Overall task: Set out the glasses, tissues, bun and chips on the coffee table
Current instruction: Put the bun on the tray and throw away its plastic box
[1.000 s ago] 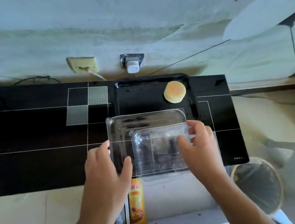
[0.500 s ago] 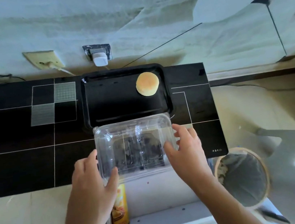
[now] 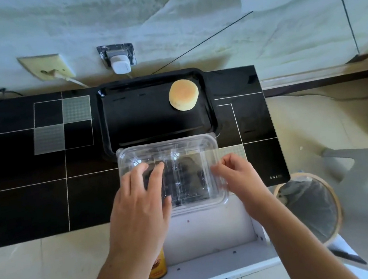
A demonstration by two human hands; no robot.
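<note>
Bun is set in far right corner of black tray, at far edge of coffee table. Clear clamshell box is held shut at table's near edge, prob. emptied. Left hand is pressed flat on lid, fingers straight; right hand pinches box's right rim w/ curled fingers. Chips can is stood below on white shelf, not yet set out. Glasses & tissues not seen.

A home living room: a glossy black coffee table against a painted wall with power sockets, pale floor tiles, a waste bin.
</note>
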